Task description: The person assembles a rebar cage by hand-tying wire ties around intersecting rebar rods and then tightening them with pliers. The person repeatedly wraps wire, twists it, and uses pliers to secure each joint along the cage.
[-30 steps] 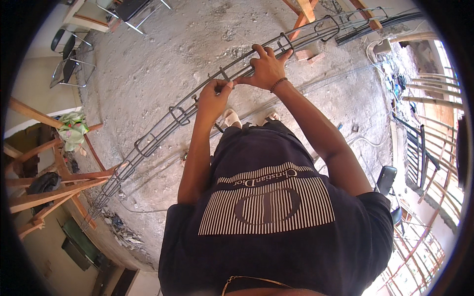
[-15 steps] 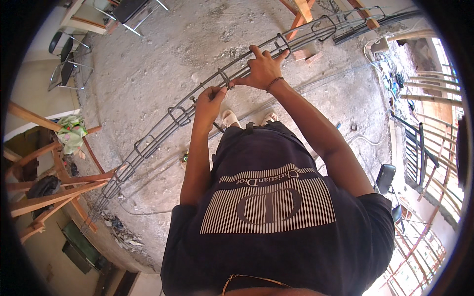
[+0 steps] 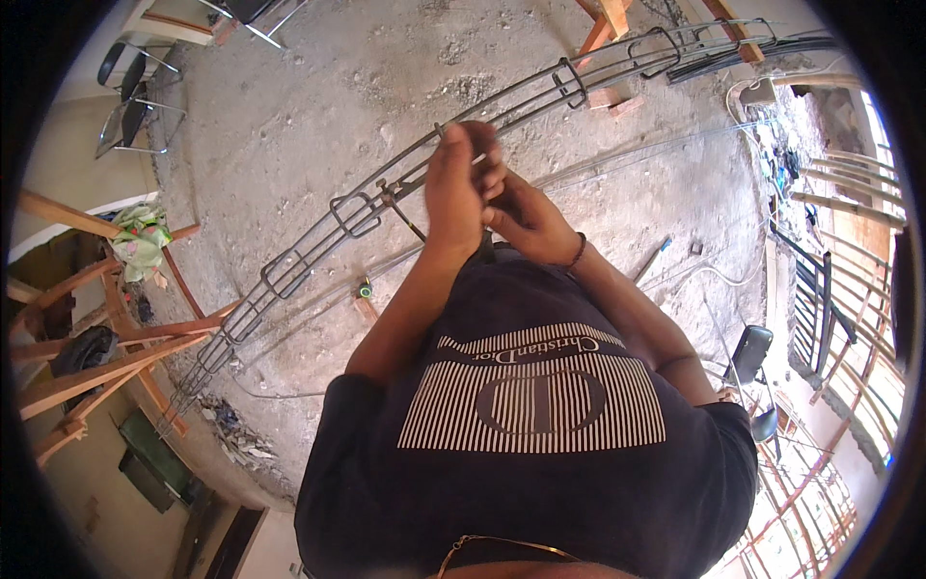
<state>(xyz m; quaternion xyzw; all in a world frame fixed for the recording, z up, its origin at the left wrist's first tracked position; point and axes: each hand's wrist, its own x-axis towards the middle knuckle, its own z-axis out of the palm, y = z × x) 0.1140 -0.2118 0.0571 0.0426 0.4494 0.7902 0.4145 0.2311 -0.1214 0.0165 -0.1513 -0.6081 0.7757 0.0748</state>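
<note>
Now | left hand [image 3: 461,183] and right hand [image 3: 529,220] together | at rebar cage [image 3: 318,236]

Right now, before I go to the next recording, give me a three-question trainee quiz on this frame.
1. True or false: both hands are raised together in front of the chest, close to the rebar cage.
2. Which hand wears a wristband? A) left B) right
3. What surface does the cage lie over?

Key:
1. True. The left hand and right hand meet beside the long bars.
2. B.
3. A rough concrete floor.
</note>
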